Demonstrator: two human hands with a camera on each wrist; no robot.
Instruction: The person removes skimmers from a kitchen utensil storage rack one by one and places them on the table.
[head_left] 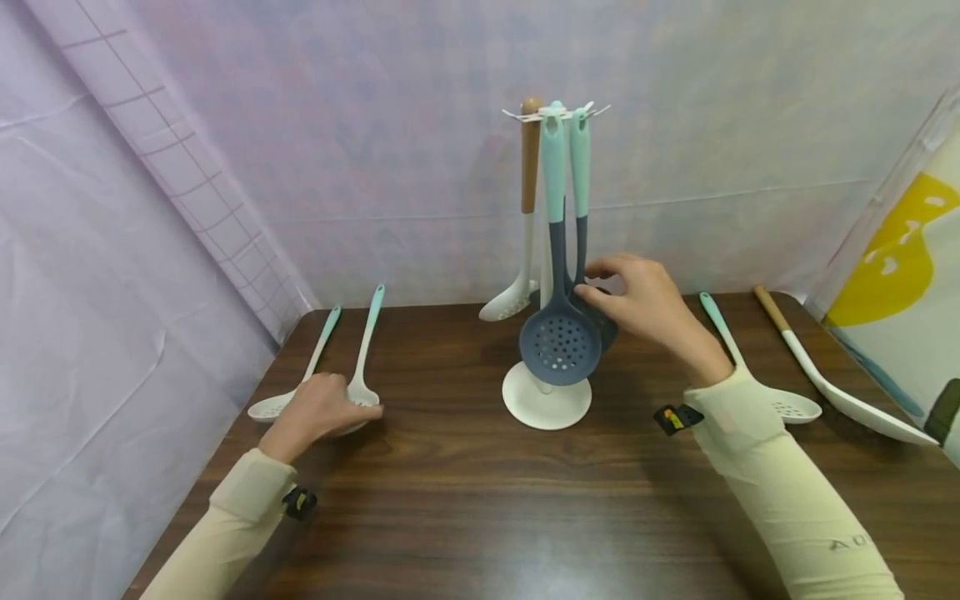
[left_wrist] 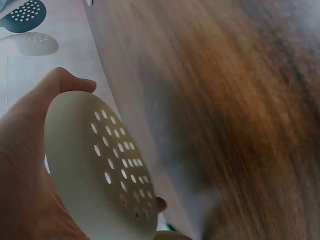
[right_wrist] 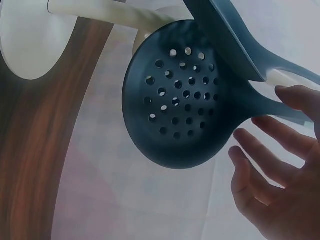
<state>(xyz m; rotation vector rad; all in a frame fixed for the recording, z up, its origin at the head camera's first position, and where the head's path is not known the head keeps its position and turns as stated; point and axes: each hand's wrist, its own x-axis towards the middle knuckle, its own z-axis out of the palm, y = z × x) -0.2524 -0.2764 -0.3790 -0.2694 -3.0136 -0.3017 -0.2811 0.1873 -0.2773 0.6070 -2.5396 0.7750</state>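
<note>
My left hand [head_left: 318,408] grips the round perforated bowl of a white skimmer [left_wrist: 75,150], whose mint handle points to the back of the table. Beside it lies another white slotted spoon [head_left: 268,408], partly behind that hand. From the white utensil stand [head_left: 547,412] hang two dark blue utensils with mint handles. My right hand [head_left: 637,304] has thumb and fingers at the neck of the rear one, a dark skimmer [right_wrist: 175,145]. In front hangs the other dark skimmer [head_left: 561,346], with its edge turned toward the right wrist camera.
A white slotted utensil with a wooden handle [head_left: 529,158] hangs on the stand's left side. On the right of the brown table [head_left: 450,517] lie a white slotted spoon [head_left: 795,407] and a white utensil with a wooden handle [head_left: 832,396]. A pale cloth wall [head_left: 375,167] stands behind.
</note>
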